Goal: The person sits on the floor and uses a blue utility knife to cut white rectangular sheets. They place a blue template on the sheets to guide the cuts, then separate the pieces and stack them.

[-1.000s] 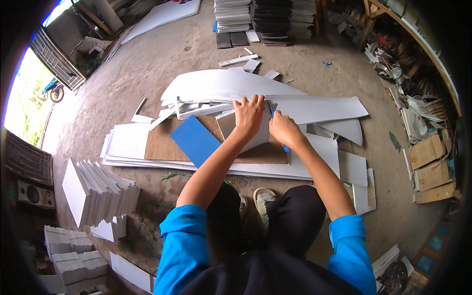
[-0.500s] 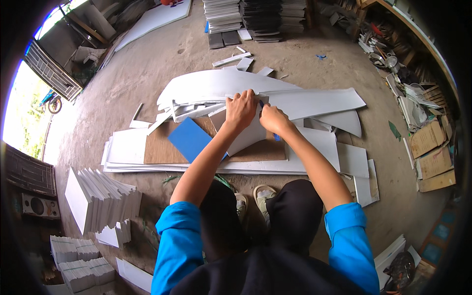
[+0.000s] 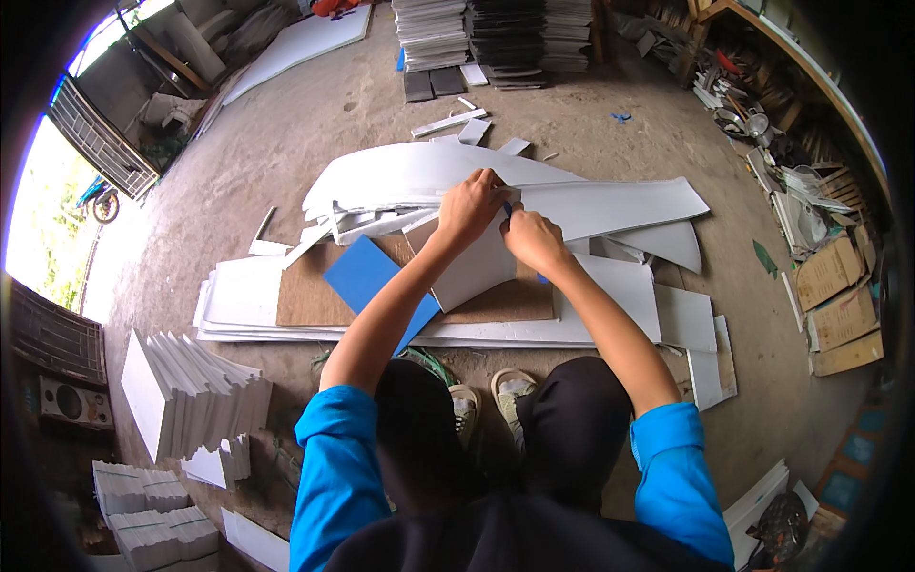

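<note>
We are squatting on a dusty concrete floor (image 3: 315,124) in a work shed, with white sheets spread all around us. In front of our shoes lies a brown board (image 3: 310,296) with a blue sheet (image 3: 367,276) on it, and on the brown board, just beyond the blue sheet, rests the white piece (image 3: 477,272) we are working on.

Our left hand (image 3: 469,205) presses down on the top edge of that white piece, fingers curled over it. Our right hand (image 3: 536,240) is closed tight around a small blue tool (image 3: 508,208), which touches the same edge right beside the left hand. We cannot tell what kind of tool it is.

We think the white piece is light and thin, stiff enough to stay flat but easy to bend or dent. It looks smooth, so it could slide on the board. A flat hand on top, near the edge, should keep it in place.

To our left, a stack of cut white panels (image 3: 191,396) leans in a row. More tall stacks (image 3: 496,33) sit far ahead.
</note>
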The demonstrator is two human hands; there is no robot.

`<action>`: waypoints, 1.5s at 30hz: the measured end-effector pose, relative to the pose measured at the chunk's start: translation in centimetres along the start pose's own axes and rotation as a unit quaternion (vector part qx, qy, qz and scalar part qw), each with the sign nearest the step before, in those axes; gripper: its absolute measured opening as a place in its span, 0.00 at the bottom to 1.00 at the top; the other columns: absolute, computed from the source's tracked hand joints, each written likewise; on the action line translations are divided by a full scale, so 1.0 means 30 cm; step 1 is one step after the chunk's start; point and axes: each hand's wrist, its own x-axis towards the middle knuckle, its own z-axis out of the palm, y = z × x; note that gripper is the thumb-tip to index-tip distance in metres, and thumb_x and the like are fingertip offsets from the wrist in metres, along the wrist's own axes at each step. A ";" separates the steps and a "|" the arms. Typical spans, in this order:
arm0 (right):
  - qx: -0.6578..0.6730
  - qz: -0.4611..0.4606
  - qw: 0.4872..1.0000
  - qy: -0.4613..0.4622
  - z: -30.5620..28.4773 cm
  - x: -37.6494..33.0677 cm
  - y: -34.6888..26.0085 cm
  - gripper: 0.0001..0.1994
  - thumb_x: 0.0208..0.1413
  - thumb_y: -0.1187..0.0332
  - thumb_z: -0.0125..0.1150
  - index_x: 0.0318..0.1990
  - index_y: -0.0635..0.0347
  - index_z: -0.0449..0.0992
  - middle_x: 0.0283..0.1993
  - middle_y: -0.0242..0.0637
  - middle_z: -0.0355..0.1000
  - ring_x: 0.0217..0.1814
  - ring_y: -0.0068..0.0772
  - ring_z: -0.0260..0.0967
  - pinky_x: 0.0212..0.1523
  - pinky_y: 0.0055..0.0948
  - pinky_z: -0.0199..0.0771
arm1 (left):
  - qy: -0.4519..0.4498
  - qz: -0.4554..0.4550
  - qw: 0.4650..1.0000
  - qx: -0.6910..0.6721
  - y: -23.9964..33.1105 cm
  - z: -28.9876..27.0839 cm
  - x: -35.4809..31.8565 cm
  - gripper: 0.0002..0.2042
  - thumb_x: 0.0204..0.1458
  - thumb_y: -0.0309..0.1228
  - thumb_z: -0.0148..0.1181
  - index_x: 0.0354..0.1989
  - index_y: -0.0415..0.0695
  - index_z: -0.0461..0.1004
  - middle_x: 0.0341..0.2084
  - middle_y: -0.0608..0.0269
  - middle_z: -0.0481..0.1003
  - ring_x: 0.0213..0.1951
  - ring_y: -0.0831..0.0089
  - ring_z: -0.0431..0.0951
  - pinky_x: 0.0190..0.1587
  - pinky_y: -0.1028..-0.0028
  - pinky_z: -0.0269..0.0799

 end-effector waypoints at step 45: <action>0.006 0.000 0.997 -0.080 0.061 0.025 0.057 0.13 0.52 0.67 0.43 0.39 0.70 0.64 0.32 0.58 0.70 0.38 0.58 0.69 0.39 0.46 0.70 | -0.082 -0.007 0.991 0.108 0.004 0.011 0.009 0.16 0.45 0.42 0.56 0.30 0.40 0.66 0.27 0.57 0.74 0.27 0.55 0.75 0.26 0.63 0.71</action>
